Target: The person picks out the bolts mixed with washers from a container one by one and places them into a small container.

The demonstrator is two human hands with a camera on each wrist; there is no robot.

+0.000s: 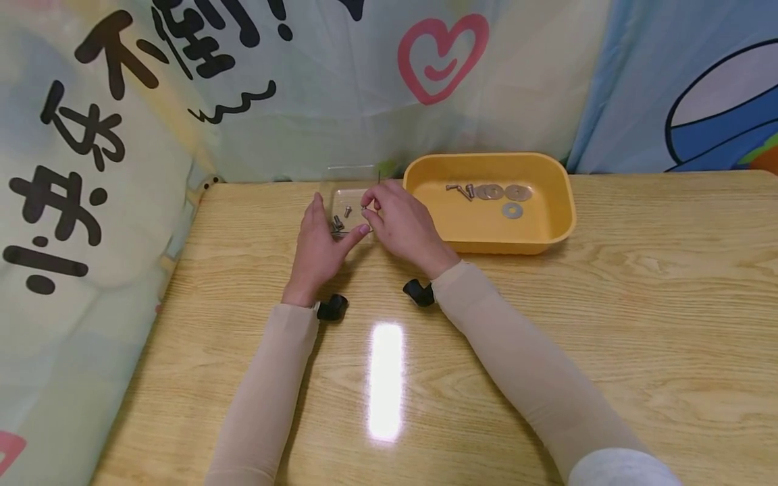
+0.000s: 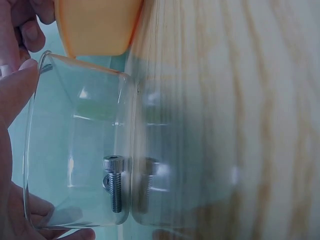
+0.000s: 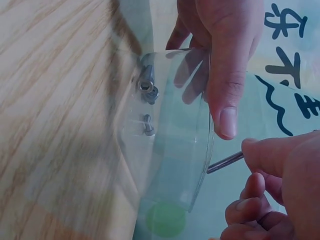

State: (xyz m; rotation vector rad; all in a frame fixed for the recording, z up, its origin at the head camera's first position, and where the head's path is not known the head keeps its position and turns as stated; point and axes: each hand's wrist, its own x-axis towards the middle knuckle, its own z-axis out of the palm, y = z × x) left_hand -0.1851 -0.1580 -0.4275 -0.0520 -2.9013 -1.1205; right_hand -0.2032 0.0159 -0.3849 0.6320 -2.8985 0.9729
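Observation:
A clear plastic box [image 1: 349, 197] stands near the back edge of the table. My left hand [image 1: 317, 246] holds it at the left, fingers along its outer side and thumb [image 3: 229, 95] at the near rim. Socket-head screws [image 2: 115, 185] lie on the box floor, and a smaller screw [image 3: 148, 125] lies apart from them. At the box's right side, my right hand [image 1: 407, 224] pinches a thin threaded screw [image 3: 226, 162] between thumb and forefinger. The screw's free end is right at the box's rim, its other end hidden by the fingers.
A yellow tray [image 1: 492, 233] stands just right of the box, with several washers [image 1: 512, 210] and a few screws [image 1: 464, 192] in it. Behind the table hangs a printed cloth [image 1: 340, 135]. Black wrist cameras [image 1: 333, 308] jut inward from both wrists.

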